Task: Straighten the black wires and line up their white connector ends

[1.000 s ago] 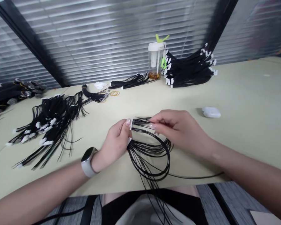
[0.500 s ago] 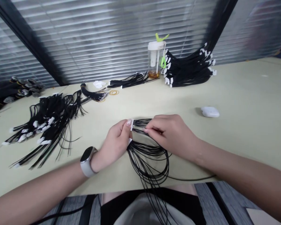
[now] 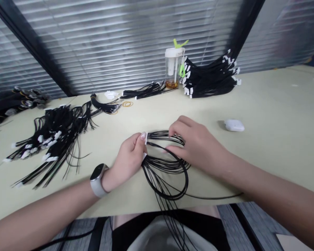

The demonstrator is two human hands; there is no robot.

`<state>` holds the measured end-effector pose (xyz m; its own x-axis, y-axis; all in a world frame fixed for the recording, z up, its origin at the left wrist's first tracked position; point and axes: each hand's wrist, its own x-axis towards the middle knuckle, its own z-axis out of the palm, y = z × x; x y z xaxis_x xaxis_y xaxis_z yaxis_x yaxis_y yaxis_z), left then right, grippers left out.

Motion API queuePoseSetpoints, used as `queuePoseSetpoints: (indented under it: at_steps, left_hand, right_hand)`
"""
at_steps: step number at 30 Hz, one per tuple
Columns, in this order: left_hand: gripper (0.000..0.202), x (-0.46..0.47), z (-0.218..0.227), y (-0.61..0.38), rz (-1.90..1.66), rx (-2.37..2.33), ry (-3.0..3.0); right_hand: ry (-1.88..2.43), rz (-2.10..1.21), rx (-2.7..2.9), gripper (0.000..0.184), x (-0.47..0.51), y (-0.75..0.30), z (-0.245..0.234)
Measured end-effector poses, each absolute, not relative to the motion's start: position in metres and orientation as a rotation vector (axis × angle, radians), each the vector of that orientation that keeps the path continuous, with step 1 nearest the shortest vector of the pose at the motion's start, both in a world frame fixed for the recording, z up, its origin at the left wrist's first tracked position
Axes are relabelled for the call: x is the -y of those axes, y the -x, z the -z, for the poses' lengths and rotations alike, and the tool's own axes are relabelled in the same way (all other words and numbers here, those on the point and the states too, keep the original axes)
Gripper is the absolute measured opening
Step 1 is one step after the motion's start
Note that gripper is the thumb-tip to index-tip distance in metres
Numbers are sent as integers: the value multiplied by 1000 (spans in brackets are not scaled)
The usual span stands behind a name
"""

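Note:
My left hand pinches a white connector between thumb and fingers. Thin black wires run from it to the right, and a second white connector shows lower at the same hand. Long looped black wires hang from there over the table's front edge. My right hand is at the right of the wires, thumb and index finger apart. Some strands pass by its palm; its other fingers are partly hidden.
Wire bundles with white connectors lie at left, and a tall stack of wire bundles stands at the back. Beside that stack is a drink bottle. A white earbud case and yellow rubber bands lie on the table.
My right thumb and finger have parted from their pinch on the wires, and the hand has shifted slightly right and up. My left hand keeps its hold on the connector.

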<state>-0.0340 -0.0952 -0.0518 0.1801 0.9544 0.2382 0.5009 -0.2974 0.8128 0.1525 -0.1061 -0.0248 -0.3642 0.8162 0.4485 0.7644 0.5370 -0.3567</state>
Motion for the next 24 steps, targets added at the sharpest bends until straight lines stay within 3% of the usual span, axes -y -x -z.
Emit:
queuePoseSetpoints:
  at_steps: [3, 5, 9, 24]
  left_hand:
    - [40, 92, 51, 34, -1080, -1439, -1781]
    - [41, 91, 50, 33, -1096, -1468, -1733]
    - [40, 93, 49, 32, -1094, -1489, -1782]
    - [36, 97, 53, 32, -1108, -1413, -1958]
  right_hand:
    - [1302, -220, 2156, 26, 113, -156, 15]
    - [1287, -508, 2294, 36, 118, -156, 13]
    - [1164, -936, 2431, 33, 122, -148, 24]
    - [1160, -794, 2266, 26, 115, -121, 57]
